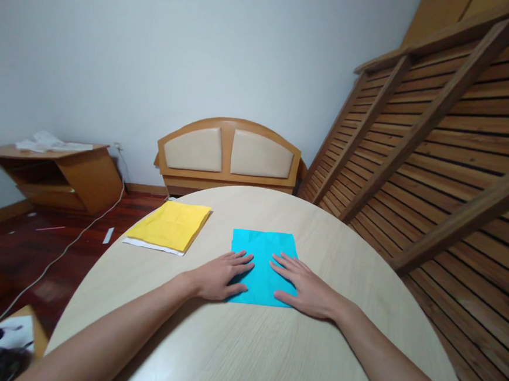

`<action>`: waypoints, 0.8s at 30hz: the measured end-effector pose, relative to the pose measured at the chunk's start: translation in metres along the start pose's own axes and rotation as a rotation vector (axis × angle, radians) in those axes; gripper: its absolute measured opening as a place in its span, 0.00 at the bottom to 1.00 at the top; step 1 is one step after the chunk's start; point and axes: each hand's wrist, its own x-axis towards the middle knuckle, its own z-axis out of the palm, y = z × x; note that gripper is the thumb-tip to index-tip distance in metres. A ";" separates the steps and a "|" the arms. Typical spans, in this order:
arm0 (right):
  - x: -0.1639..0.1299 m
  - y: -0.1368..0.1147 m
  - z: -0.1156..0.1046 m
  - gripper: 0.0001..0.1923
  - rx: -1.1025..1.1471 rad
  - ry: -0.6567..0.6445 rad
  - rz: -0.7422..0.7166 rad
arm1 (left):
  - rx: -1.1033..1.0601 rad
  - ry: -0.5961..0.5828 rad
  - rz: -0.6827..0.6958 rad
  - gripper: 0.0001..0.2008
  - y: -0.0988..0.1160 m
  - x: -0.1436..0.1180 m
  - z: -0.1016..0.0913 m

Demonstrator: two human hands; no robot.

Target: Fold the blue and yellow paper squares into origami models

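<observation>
A square sheet of bright blue paper lies flat on the round table, with faint creases across it. My left hand rests palm down over its left edge, fingers spread and stretched toward the middle. On the opposite side my right hand lies flat over the right edge, its fingers also apart. Both hands touch the sheet and neither grips it. Parts of the side edges are hidden under the palms.
To the left on the table lies a stack of yellow paper with white paper beneath. Beyond stand a headboard and a low wooden cabinet. A slatted wooden frame leans at the right. A cable crosses the floor.
</observation>
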 end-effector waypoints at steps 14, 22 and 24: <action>-0.011 -0.009 -0.011 0.53 0.038 -0.075 0.035 | 0.033 -0.049 -0.065 0.45 0.010 -0.010 -0.007; -0.016 -0.005 -0.018 0.48 0.070 -0.061 0.069 | 0.038 -0.026 0.006 0.27 0.011 -0.012 -0.022; -0.018 -0.002 -0.019 0.46 0.090 -0.057 0.072 | 0.025 -0.039 0.005 0.24 0.010 -0.012 -0.026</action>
